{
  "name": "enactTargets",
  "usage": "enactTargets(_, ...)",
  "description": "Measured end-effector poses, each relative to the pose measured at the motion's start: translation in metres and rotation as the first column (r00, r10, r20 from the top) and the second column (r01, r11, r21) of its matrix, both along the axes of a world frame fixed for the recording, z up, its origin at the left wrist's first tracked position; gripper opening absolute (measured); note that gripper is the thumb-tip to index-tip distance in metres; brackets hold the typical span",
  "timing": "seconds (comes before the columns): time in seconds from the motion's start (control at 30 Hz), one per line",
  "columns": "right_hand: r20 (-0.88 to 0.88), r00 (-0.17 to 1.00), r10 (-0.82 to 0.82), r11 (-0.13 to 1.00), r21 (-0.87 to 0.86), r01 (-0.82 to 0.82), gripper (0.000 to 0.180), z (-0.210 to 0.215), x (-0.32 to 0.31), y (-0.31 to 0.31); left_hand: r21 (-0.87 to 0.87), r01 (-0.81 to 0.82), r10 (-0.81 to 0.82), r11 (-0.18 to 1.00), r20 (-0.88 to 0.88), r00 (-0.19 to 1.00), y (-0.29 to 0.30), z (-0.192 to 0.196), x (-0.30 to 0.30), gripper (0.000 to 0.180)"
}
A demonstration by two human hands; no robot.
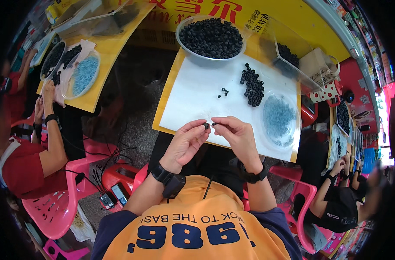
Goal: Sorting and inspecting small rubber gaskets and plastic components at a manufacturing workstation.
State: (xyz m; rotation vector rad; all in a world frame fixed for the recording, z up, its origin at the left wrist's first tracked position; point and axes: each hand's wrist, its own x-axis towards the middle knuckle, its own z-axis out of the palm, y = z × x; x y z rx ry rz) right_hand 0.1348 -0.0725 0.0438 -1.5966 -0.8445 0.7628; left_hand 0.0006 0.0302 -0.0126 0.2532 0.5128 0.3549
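Note:
Over the near edge of a white sheet (pixel 186 93), my left hand (pixel 189 142) pinches a small black ring-shaped piece (pixel 206 125) between thumb and finger. Almost touching it, my right hand (pixel 238 138) is closed on a tiny dark piece (pixel 214 124), too small to make out. A loose pile of black ring-shaped pieces (pixel 253 89) lies beyond my right hand. Several smaller black bits (pixel 224 92) are scattered left of that pile. To the right of my right hand is a clear round tray (pixel 294 135) of pale blue, thin pieces (pixel 277 116).
A clear bowl (pixel 182 46) heaped with black pieces stands at the table's far edge. Behind the pile is a clear box (pixel 308 77) with more. A red polka-dot container (pixel 325 93) sits beyond the right edge. Co-workers sit left (pixel 37 160) and right (pixel 336 203) on pink chairs.

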Motion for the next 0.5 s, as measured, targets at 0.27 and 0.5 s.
enactTargets(0.27, 0.146, 0.987, -0.071, 0.996, -0.04, 0.078, 0.017, 0.001, -0.016, -0.005, 0.087, 0.022, -0.025, 0.996, 0.04, 0.999, 0.0, -0.001, 0.0, 0.018)
enactTargets(0.5, -0.013, 0.996, -0.09, 0.996, -0.027, 0.089, 0.014, 0.002, -0.02, -0.009, 0.233, 0.038, -0.05, 0.972, 0.048, 0.998, 0.0, 0.005, -0.003, 0.021)
